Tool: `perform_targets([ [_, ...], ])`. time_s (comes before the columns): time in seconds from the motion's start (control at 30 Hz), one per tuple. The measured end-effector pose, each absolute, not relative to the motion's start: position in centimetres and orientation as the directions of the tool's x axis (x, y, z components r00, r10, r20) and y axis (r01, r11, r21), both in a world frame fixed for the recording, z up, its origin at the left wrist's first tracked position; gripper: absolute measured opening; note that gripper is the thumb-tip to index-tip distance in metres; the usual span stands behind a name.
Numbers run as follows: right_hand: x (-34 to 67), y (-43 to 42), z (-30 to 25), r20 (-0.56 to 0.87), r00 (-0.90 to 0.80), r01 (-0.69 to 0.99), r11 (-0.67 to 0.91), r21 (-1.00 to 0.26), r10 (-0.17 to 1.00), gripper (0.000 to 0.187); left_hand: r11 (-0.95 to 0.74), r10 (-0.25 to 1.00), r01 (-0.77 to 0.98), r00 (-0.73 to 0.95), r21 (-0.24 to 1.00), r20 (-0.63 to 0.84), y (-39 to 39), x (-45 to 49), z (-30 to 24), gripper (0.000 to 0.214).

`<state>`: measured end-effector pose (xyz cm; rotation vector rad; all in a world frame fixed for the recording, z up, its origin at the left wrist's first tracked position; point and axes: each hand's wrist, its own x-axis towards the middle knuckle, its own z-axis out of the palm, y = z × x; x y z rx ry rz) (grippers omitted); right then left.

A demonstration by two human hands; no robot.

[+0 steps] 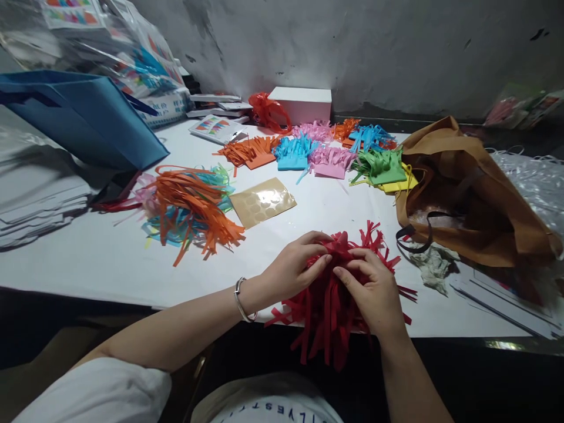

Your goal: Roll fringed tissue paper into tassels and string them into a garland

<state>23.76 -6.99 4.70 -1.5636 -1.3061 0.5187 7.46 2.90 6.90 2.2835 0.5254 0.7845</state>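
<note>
A bunch of red paper fringe, a tassel (332,320), lies over the table's front edge with its strips hanging down. My left hand (295,264) pinches its upper part from the left, thumb and fingers closed on it. From the right, my right hand (372,285) grips the same red tassel, its thumb near the left one. The fingertips partly hide the spot where both hands meet. Left of the hands lies a sheet of round clear stickers (264,202) on tan backing. Beyond it is a loose pile of orange tassels (194,205) with blue and pink ones.
Folded fringe bundles in orange, blue (293,154), pink (330,161) and green (381,167) line the back. A brown fabric bag (480,235) stands right, a blue bag (88,117) left. A white box (304,103) sits by the wall. White packets (35,194) are stacked left.
</note>
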Motion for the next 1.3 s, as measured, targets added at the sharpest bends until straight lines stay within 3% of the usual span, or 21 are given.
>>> perform_targets([
  [0.43, 23.7, -7.1, 4.6, 0.230, 0.327, 0.396, 0.088, -0.914, 0.917, 0.016, -0.712, 0.531, 0.128, 0.742, 0.690, 0.410, 2.5, 7.4, 7.0, 0.018],
  [0.9, 23.3, -7.3, 4.3, 0.373, 0.338, 0.535, 0.150, -0.831, 0.864, 0.015, -0.733, 0.541, 0.152, 0.721, 0.663, 0.433, 2.2, 7.4, 6.7, 0.016],
  [1.03, 23.3, -7.4, 4.1, 0.504, 0.294, 0.685, 0.189, -0.704, 0.813, 0.014, -0.798, 0.533, 0.236, 0.704, 0.555, 0.468, 2.1, 7.7, 6.4, 0.020],
  [1.2, 23.7, -7.5, 4.3, 0.795, 0.221, 0.954, 0.044, -0.296, 0.565, 0.012, -0.894, 0.447, 0.331, 0.677, 0.301, 0.584, 2.1, 8.2, 6.2, 0.010],
  [1.3, 23.2, -7.8, 4.8, 0.821, 0.166, 0.978, 0.014, -0.207, 0.547, 0.018, -0.913, 0.404, 0.350, 0.699, 0.210, 0.590, 1.8, 8.2, 6.5, 0.011],
])
